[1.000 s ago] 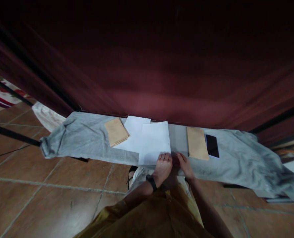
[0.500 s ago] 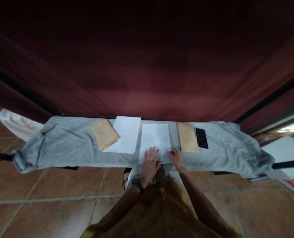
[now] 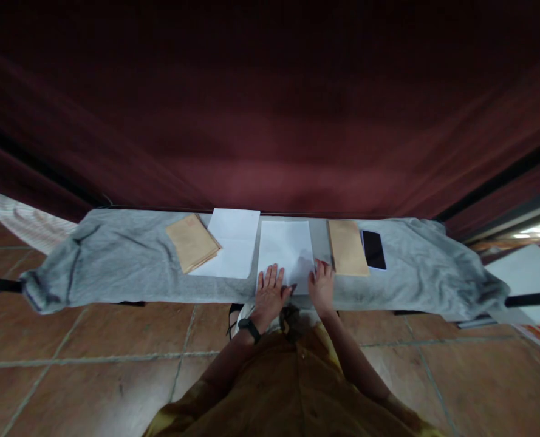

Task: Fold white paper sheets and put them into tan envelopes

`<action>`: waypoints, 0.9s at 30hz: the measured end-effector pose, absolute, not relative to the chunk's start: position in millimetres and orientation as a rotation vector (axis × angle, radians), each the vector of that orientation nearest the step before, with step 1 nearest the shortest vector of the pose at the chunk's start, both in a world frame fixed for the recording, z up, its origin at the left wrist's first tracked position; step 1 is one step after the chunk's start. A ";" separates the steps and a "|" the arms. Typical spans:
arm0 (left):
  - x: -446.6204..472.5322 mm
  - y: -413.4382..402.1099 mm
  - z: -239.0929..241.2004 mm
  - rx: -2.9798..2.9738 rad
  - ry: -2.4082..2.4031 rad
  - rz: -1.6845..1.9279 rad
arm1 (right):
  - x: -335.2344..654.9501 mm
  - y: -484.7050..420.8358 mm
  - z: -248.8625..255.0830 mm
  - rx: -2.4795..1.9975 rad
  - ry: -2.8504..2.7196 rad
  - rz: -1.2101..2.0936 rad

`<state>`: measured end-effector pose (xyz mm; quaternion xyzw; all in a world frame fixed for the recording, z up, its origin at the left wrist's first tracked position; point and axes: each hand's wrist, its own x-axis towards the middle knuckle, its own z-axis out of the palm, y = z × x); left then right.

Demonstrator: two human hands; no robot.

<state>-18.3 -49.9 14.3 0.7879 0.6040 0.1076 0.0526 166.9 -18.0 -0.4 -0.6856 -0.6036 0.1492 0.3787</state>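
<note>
A white sheet of paper (image 3: 285,246) lies flat in front of me on the grey cloth. My left hand (image 3: 270,292) rests on its lower left part, palm down with the fingers spread. At the sheet's lower right edge is my right hand (image 3: 322,286), its fingers a little bent and the thumb apart from them over the paper; no firm grip shows. To the left, brown envelopes (image 3: 192,243) in a small stack overlap another white sheet (image 3: 237,243), which has a faint crease. More brown envelopes (image 3: 349,247) lie right of my right hand.
A smartphone (image 3: 373,249) lies beside the right-hand envelopes. The grey cloth (image 3: 124,255) covers a long narrow table. A dark red curtain (image 3: 270,139) hangs right behind it. A white board-like panel (image 3: 527,279) is at the far right, above the tiled floor (image 3: 128,376).
My right hand has shifted slightly up along the sheet's right edge, and its fingers have turned more forward. The left hand stays flat on the paper. The view has tilted slightly.
</note>
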 end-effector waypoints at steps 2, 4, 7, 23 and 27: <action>-16.0 -43.3 14.8 2.414 1.811 0.358 | 154.2 -15.1 1.8 -1.661 -1.696 0.360; -13.3 -33.0 14.6 2.442 1.769 0.367 | 138.5 -9.8 2.7 -1.542 -1.859 0.411; -11.4 -15.8 12.1 2.471 1.728 0.313 | 120.4 -2.2 1.4 -1.458 -2.086 0.417; -28.5 -3.1 2.8 2.279 1.962 0.399 | 143.7 -12.3 -16.2 -1.734 -1.919 0.184; -28.5 -6.6 1.9 2.197 2.068 0.434 | 151.7 -20.6 -22.2 -1.798 -1.803 0.168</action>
